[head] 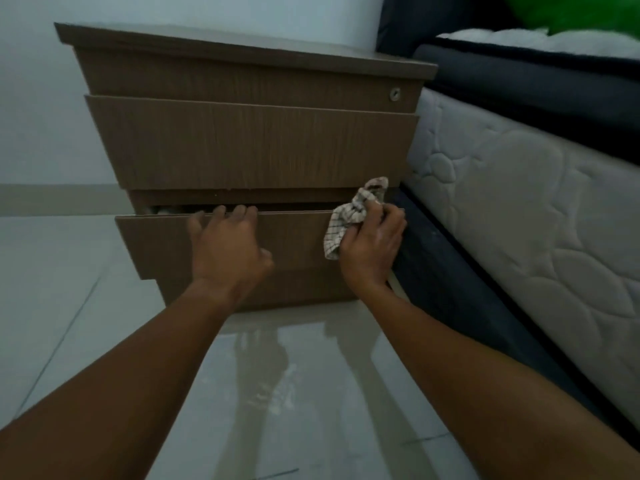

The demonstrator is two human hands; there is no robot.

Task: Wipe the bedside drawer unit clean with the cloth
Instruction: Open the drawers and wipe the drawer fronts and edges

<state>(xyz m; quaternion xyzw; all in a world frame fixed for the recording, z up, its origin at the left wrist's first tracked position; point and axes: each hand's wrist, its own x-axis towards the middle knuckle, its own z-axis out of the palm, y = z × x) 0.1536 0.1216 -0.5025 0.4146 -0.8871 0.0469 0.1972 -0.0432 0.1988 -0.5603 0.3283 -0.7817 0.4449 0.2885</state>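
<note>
The brown wooden bedside drawer unit stands on the floor against the wall, with three drawer fronts. Its bottom drawer is pulled out a little, leaving a dark gap above its front. My left hand lies on that front with the fingers hooked over its top edge. My right hand is at the drawer's right end, closed on a crumpled white checked cloth that touches the front's right part. A small round lock sits on the top drawer at the right.
A bed with a quilted white mattress and dark base stands close against the unit's right side. Glossy pale floor tiles stretch towards me. A white wall rises behind and to the left.
</note>
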